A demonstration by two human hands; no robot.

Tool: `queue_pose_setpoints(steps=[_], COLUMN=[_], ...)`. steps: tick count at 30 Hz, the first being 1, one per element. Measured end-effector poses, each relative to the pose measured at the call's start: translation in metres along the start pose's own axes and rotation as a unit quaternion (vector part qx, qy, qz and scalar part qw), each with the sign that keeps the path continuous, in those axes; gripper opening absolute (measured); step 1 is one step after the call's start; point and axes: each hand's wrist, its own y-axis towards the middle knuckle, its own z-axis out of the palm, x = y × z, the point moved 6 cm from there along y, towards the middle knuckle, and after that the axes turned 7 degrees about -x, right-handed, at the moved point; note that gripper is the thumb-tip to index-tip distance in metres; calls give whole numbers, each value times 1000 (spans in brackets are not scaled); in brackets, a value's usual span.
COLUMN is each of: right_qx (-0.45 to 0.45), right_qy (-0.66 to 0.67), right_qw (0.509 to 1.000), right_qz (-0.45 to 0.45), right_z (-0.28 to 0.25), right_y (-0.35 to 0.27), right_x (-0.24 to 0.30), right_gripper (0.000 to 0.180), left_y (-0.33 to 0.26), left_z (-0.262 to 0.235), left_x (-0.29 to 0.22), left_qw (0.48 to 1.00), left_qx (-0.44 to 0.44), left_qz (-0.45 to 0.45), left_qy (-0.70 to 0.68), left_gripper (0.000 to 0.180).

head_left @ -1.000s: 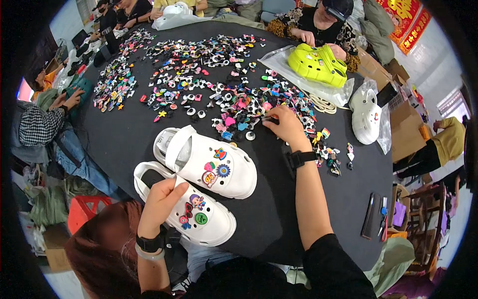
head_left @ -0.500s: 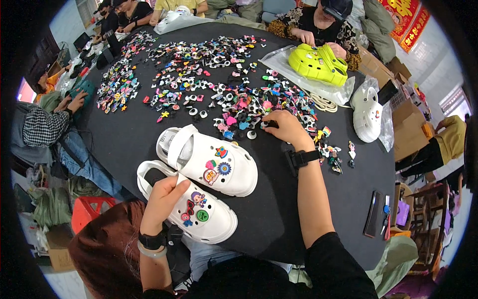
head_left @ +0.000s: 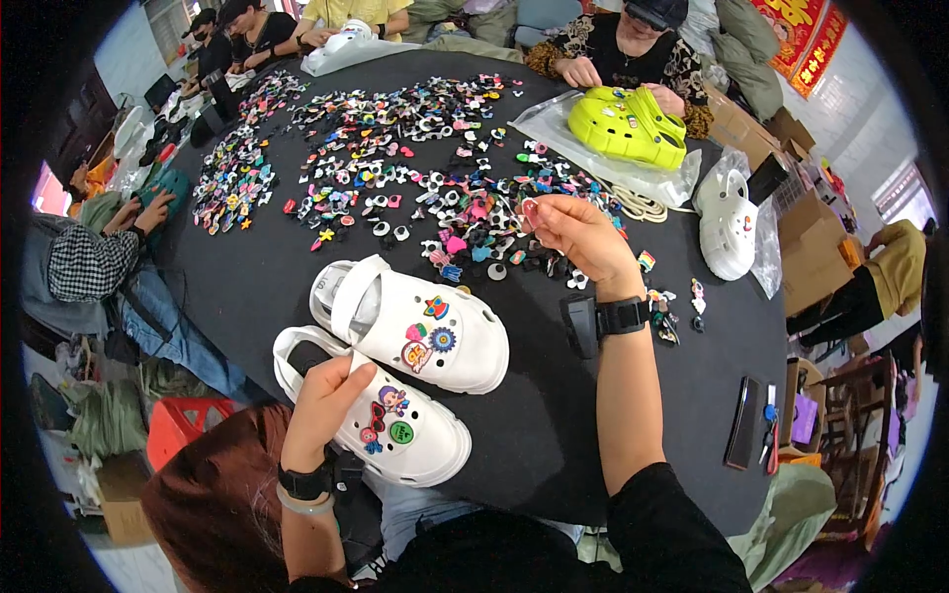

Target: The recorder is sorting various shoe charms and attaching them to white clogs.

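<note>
Two white clogs lie side by side on the black round table (head_left: 554, 425). My left hand (head_left: 326, 400) grips the heel strap of the near white clog (head_left: 405, 425), which carries several coloured charms. The far white clog (head_left: 420, 321) also has charms on its top. My right hand (head_left: 578, 237) is raised just above the pile of small shoe charms (head_left: 484, 212) and pinches a small pale charm (head_left: 529, 210) between its fingertips. A black watch sits on each wrist.
Charms cover the table's far half (head_left: 376, 138). A person across the table handles a yellow-green clog (head_left: 628, 124) on a plastic bag. Another white clog (head_left: 727, 222) stands at the right. A black phone (head_left: 743, 423) lies near the right edge. People sit at the left.
My right hand has lifted off the charm pile with a small charm pinched in its fingers. My left hand stays on the near clog's strap.
</note>
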Motion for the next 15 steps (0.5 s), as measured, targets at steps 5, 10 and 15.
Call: queue_pose_setpoints(steps=[5, 10, 15], right_qx=[62, 82, 23], right_qy=[34, 1, -25], right_qw=[997, 995, 995], right_qz=[-36, -57, -90], right_z=[1, 8, 3], right_y=[-3, -9, -9], right_x=[10, 19, 25], right_gripper=[23, 24, 26], left_y=[0, -3, 0], left_z=[2, -1, -1], left_x=[-1, 0, -4], left_qw=[1000, 1000, 997], left_qx=[4, -4, -8], left_qz=[14, 10, 50], left_qy=[-6, -4, 57], left_gripper=[25, 25, 29])
